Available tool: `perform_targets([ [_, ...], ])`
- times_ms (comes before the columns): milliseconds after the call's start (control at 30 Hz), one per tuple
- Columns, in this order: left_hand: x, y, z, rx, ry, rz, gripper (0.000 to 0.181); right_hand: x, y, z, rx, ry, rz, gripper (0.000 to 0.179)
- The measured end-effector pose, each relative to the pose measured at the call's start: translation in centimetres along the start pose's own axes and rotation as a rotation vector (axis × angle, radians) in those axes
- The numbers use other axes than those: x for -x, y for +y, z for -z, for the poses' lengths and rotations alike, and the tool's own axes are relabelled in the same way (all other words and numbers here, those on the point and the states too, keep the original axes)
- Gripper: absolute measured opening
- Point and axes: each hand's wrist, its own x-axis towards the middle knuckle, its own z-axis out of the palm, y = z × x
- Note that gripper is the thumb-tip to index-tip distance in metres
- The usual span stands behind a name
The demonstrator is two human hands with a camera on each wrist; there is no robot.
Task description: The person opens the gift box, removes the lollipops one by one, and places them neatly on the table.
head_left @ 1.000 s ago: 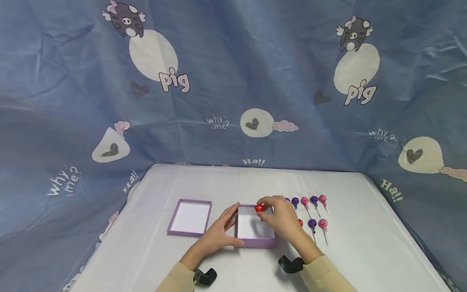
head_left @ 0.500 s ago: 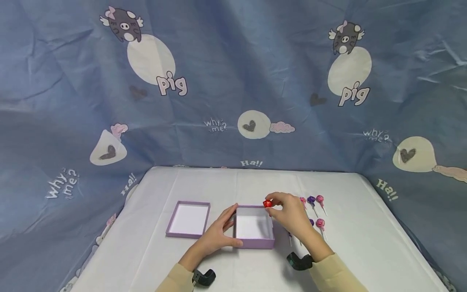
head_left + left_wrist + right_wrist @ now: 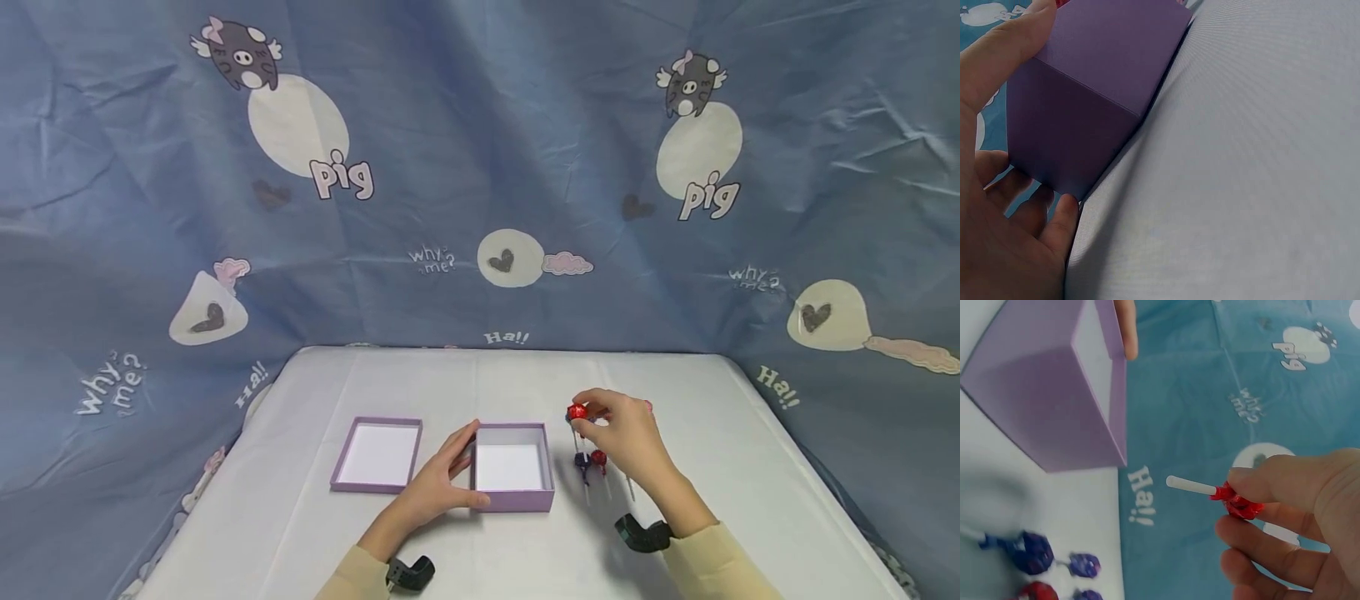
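Observation:
My left hand [image 3: 435,483] holds the left side of an open purple box [image 3: 514,501] with a white inside, thumb at the front and fingers along its side. In the left wrist view, the thumb and fingertips touch the box walls [image 3: 1079,131]. My right hand [image 3: 630,442] pinches a red-wrapped lollipop [image 3: 1244,505] between thumb and fingers, its white stick free. It is raised to the right of the box, above other lollipops. A dark purple lollipop [image 3: 582,461] and a red lollipop [image 3: 598,457] lie below it; several more are partly hidden by the hand.
A shallow purple lid [image 3: 375,454], white inside, lies left of the box on the white-covered table [image 3: 450,383]. Behind the table hangs a blue printed cloth [image 3: 420,317]. A black wrist camera [image 3: 641,533] sits at the right sleeve, another [image 3: 411,575] at the left.
My right hand has moved right with the red lollipop, from over the box to over the lollipops on the table. The left hand still holds the box. The head view has shifted slightly.

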Motion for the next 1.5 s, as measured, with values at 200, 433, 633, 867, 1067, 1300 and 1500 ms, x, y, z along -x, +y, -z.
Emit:
perform_targets([
  [200, 0.3, -0.1, 0.4, 0.007, 0.002, -0.008, 0.111, -0.1, 0.5, 1.2, 0.013, 0.01, 0.002, 0.025],
  [433, 0.5, 0.0, 0.6, 0.001, 0.007, 0.011, 0.113, 0.3, 1.3, 2.5, 0.041, 0.002, -0.01, 0.025],
  [633, 0.3, 0.0, 0.4, 0.009, -0.011, 0.021, 0.112, 0.7, 2.9, 3.6, 0.1, 0.009, -0.029, 0.025],
  [867, 0.3, 0.0, 0.2, 0.02, -0.014, -0.01, 0.112, 1.1, 5.0, 4.8, 0.137, -0.011, -0.057, 0.023],
  [1067, 0.2, 0.2, 0.2, 0.022, -0.015, 0.015, 0.112, 1.5, 6.6, 5.6, 0.172, -0.023, -0.07, 0.023],
  [1300, 0.3, 0.2, 0.3, 0.028, -0.015, 0.015, 0.111, 2.1, 8.0, 5.9, 0.172, -0.045, -0.096, 0.024],
  [1500, 0.2, 0.1, 0.2, 0.022, -0.018, 0.02, 0.112, 2.6, 9.1, 5.9, 0.166, -0.06, -0.11, 0.021],
])
